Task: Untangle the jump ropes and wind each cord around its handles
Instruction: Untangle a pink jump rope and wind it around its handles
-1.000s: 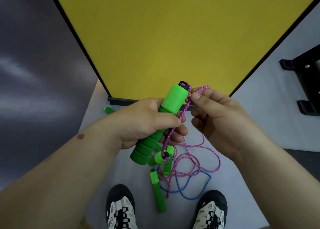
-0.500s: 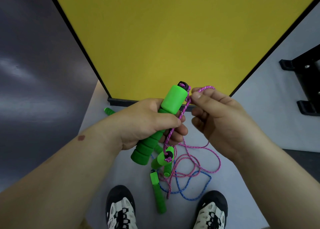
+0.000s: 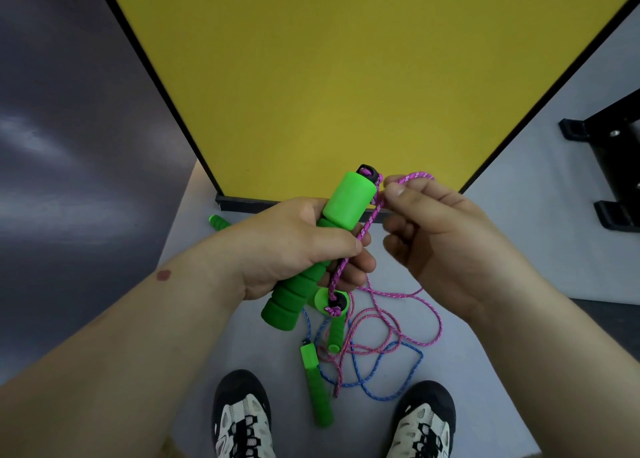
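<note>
The person stands over a pale grey floor (image 3: 519, 284), hands raised in front of the yellow panel (image 3: 329, 77). The left hand (image 3: 294, 246) is wrapped around a green handle (image 3: 343, 201), which tilts up and to the right so that its black cap nearly meets the right hand. A second green handle (image 3: 329, 298) pokes out just below the left hand's fingers, its end facing the camera; whether those fingers grip it as well I cannot tell. The right hand (image 3: 446, 236), just to the right of the held handle, pinches a loop of the pink cord (image 3: 415, 175) between thumb and forefinger, close beside the cap. From there the pink cord runs down along the held handle, past the left hand's fingertips, to the second handle's end. Below the held handle, more pink cord lies in loose loops on the floor, crossed with a blue cord (image 3: 398, 385) and two more green handles (image 3: 317, 388). The person's shoes (image 3: 239, 423) stand on either side of that heap. Another green handle end (image 3: 218, 221) lies left of the left hand, near the panel's base.
</note>
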Available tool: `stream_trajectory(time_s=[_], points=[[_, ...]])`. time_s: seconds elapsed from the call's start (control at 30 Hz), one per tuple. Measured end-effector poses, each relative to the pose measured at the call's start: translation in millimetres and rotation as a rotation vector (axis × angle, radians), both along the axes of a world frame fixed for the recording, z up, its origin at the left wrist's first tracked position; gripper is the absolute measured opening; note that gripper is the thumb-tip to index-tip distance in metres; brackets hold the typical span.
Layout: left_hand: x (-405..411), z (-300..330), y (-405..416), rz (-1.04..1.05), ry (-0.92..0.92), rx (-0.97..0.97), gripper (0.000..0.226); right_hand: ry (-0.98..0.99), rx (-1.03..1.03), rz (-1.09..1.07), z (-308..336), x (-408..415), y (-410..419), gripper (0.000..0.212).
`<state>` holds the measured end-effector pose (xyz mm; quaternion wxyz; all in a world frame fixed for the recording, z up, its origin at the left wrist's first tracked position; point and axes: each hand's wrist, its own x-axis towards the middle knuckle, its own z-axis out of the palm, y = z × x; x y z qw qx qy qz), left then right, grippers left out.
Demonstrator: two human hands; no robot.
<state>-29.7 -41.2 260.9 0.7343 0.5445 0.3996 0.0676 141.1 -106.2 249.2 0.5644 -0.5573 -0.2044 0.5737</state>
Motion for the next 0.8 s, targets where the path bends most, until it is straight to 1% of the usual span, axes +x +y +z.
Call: stream_trajectory(time_s=[0.03,0.1,0.3,0.37,0.43,0.53,0.6,0.67,0.73,0.8], points=[[0.2,-0.2,0.1,0.001,0.0,0.0,0.005,-0.008,-0.005,0.041,-0.6,-1.6,-0.6,0.009],[0.4,-0.2,0.3,0.006,-0.005,-0.003,0.005,-0.045,-0.007,0.044,-1.4,-1.6,-0.2,0.005],[0.6,0.2,-1.0,0.019,-0.031,-0.033,0.007,-0.071,0.073,-0.18,1.7,6.6,2.8,0.007],[0.6,0.1,-0.5,0.016,-0.038,-0.033,0.007,-0.062,0.068,-0.198,0.2,5.5,2.7,0.007],[0.3,-1.1,0.1,0.017,-0.037,-0.029,0.007,-0.04,0.048,-0.132,-2.3,2.6,1.5,0.005],[-0.1,-1.5,0.4,0.026,-0.04,-0.02,0.007,-0.025,0.011,0.073,-2.3,-1.6,-0.8,0.013],[0.1,-2.2,1.1,0.034,-0.046,-0.019,0.012,-0.059,-0.01,0.16,-1.9,-1.6,-1.5,0.008],[0.1,-2.4,1.7,0.041,-0.052,-0.025,0.013,-0.161,-0.003,0.184,-2.1,1.3,-1.7,0.009],[0.3,-3.7,2.1,0.05,-0.058,-0.029,0.012,-0.301,0.047,0.202,0.2,3.3,-2.0,0.003],[-0.3,-6.0,3.2,0.057,-0.057,-0.032,0.013,-0.42,0.098,0.216,1.4,3.2,-1.9,0.008]])
